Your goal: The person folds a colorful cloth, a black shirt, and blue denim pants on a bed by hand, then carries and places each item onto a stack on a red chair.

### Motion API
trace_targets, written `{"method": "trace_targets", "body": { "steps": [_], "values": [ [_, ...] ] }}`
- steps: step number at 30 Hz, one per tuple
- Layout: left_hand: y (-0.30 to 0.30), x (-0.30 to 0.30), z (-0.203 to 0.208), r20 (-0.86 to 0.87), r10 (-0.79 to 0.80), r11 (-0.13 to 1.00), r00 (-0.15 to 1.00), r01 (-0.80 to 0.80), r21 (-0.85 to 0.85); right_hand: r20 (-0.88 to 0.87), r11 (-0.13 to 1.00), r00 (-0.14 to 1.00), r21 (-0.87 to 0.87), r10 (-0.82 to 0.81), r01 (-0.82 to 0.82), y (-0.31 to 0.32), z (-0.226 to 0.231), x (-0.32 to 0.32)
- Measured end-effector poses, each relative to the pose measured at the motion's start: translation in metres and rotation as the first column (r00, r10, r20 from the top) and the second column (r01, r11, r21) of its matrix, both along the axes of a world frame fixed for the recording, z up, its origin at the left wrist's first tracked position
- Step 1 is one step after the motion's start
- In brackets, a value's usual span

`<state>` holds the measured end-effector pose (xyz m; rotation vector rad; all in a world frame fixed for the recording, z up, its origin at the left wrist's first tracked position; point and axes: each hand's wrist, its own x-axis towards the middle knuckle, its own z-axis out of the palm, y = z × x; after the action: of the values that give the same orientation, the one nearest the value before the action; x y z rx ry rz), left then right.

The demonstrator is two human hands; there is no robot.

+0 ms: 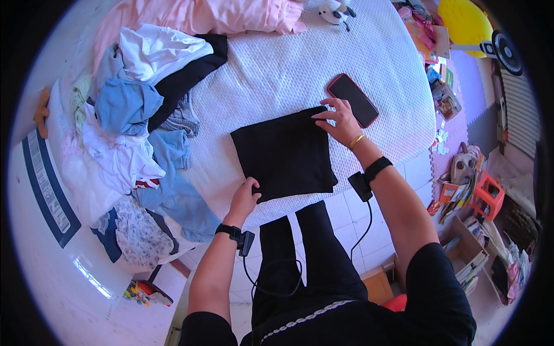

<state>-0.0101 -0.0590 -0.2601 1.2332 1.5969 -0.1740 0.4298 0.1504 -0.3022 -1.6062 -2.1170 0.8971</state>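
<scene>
A black piece of clothing (283, 153), folded into a rough square, lies flat near the front edge of the bed. At its near left corner, my left hand (244, 199) has its fingers closed on the cloth. My right hand (340, 120) is at the far right corner, thumb and fingers pinching the fabric's edge there. Just beyond that hand rests a phone (353, 99) with a dark screen and a red case. Each wrist wears a black strap with a small box and a cable.
A white quilted bed cover (277, 63) spreads under everything. Heaped at the left are clothes, among them a white garment (158, 53) and a blue one (127, 104). Pink cloth (202, 17) and a plush toy (334, 11) lie at the far side. An orange stool (488, 195) stands at right.
</scene>
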Motion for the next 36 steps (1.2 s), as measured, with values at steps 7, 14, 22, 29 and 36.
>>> {"method": "trace_targets", "body": {
  "steps": [7, 14, 22, 29, 36],
  "values": [
    [0.001, 0.002, 0.000, -0.026, -0.038, 0.999, 0.999, 0.038, -0.004, 0.093, 0.984, 0.985, -0.092, -0.144, 0.152, 0.005, -0.019, -0.012],
    [0.007, -0.007, 0.003, -0.056, -0.242, 0.961, 0.969, 0.231, -0.154, 0.098, 0.886, 0.918, -0.240, -0.384, 0.396, -0.032, -0.038, -0.020],
    [0.026, -0.007, 0.000, -0.111, -0.041, 0.989, 0.993, 0.057, 0.138, -0.157, 0.903, 0.975, -0.423, -0.157, 0.077, -0.139, -0.008, -0.004],
    [0.047, -0.005, -0.024, 0.002, 0.090, 0.961, 0.996, -0.088, 0.263, -0.138, 0.848, 0.989, -0.529, -0.049, -0.032, -0.132, 0.002, -0.009],
    [0.048, -0.005, -0.034, 0.008, 0.126, 0.942, 0.992, -0.122, 0.313, -0.175, 0.826, 0.977, -0.564, -0.119, 0.000, -0.139, -0.001, -0.013]
  ]
}}
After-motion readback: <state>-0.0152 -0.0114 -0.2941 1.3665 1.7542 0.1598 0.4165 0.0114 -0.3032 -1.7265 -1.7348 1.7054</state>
